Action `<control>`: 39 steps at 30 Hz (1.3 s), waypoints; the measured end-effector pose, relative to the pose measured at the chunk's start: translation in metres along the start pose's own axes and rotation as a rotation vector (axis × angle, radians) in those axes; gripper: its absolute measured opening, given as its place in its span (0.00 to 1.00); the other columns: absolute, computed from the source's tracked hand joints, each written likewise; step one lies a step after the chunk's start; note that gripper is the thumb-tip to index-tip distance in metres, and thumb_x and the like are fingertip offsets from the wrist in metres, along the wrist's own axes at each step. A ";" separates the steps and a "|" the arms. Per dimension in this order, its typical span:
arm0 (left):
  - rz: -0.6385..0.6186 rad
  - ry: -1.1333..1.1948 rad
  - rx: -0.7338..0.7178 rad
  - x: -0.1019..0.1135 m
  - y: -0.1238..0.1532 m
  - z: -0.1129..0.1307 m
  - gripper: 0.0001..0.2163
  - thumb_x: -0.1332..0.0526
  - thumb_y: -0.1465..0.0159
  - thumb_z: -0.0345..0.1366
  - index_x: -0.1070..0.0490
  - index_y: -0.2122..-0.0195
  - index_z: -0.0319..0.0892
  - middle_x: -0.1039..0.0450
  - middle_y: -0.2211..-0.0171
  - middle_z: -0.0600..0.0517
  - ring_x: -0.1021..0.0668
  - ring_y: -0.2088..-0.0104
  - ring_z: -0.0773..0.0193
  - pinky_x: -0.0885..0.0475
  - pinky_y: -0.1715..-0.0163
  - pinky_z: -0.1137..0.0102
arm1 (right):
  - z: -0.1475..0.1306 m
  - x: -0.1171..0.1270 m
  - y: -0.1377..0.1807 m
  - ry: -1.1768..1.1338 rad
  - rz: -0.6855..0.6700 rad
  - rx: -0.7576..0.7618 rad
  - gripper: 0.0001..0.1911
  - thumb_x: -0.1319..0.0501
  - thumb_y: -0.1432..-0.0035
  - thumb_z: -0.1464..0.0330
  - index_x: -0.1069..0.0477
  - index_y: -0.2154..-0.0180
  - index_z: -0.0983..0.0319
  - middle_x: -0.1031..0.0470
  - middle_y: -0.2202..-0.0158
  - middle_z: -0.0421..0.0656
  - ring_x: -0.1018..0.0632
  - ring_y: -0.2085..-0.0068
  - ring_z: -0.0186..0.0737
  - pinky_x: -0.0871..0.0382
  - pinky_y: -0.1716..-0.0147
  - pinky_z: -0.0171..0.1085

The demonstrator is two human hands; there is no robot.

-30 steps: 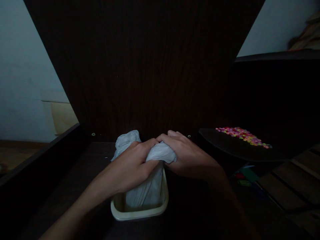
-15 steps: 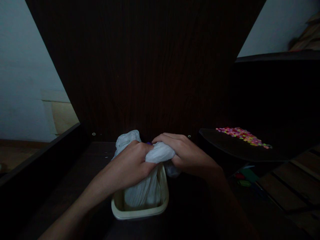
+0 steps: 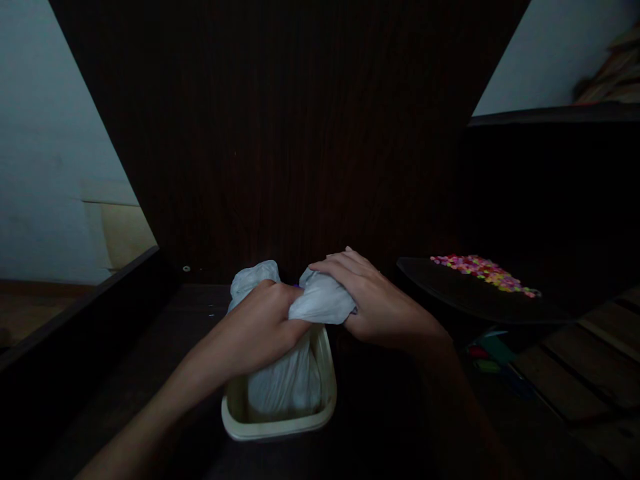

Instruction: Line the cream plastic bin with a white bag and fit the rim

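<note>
In the head view, a white plastic bag (image 3: 295,360) stands inside a cream rectangular tub (image 3: 280,417) on the dark surface (image 3: 165,347). The left hand (image 3: 260,327) is closed around the bag's gathered neck above the tub, while the right hand (image 3: 375,303), fingers curled, pinches a loose fold of the bag's mouth just right of it. The bag looks seated and bunched but not yet knotted. Right of the tub, coloured beads (image 3: 483,270) lie on a dark tray (image 3: 450,293).
</note>
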State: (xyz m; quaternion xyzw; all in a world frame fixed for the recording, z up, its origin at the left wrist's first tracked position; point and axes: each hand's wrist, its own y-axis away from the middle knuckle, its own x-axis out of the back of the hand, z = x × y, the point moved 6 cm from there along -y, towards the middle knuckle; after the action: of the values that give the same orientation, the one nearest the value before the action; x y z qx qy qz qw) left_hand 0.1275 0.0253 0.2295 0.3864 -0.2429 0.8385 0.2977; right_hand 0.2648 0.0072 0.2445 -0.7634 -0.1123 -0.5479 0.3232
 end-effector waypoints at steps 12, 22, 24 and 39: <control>0.060 0.199 -0.129 0.007 0.003 0.009 0.10 0.43 0.40 0.24 0.25 0.63 0.42 0.22 0.67 0.55 0.22 0.67 0.65 0.31 0.65 0.72 | -0.020 -0.001 -0.003 -0.161 0.093 0.064 0.27 0.46 0.47 0.77 0.31 0.44 0.64 0.22 0.46 0.47 0.23 0.46 0.45 0.32 0.41 0.45; -0.027 0.287 -0.150 0.008 0.004 0.003 0.12 0.45 0.40 0.27 0.28 0.56 0.43 0.22 0.63 0.55 0.22 0.63 0.62 0.28 0.60 0.71 | -0.019 0.008 -0.001 -0.093 0.055 0.007 0.27 0.47 0.47 0.79 0.29 0.45 0.66 0.22 0.49 0.49 0.25 0.50 0.47 0.35 0.47 0.45; -0.070 0.268 -0.143 0.007 0.004 0.003 0.11 0.46 0.39 0.27 0.28 0.57 0.42 0.23 0.63 0.54 0.23 0.64 0.63 0.29 0.61 0.71 | -0.015 0.008 0.000 -0.040 0.025 0.018 0.20 0.46 0.43 0.78 0.26 0.50 0.66 0.22 0.55 0.48 0.26 0.55 0.47 0.36 0.52 0.46; -0.006 0.248 -0.072 0.008 0.003 0.000 0.09 0.48 0.36 0.33 0.28 0.67 0.42 0.24 0.69 0.53 0.24 0.66 0.61 0.30 0.64 0.70 | -0.023 -0.004 -0.003 0.002 0.100 0.045 0.29 0.45 0.43 0.77 0.33 0.39 0.66 0.25 0.43 0.51 0.27 0.44 0.49 0.38 0.39 0.49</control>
State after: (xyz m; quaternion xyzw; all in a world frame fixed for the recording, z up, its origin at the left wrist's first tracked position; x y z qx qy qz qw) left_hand 0.1214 0.0261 0.2357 0.2698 -0.2329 0.8696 0.3417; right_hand 0.2436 -0.0039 0.2464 -0.7601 -0.0861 -0.5290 0.3675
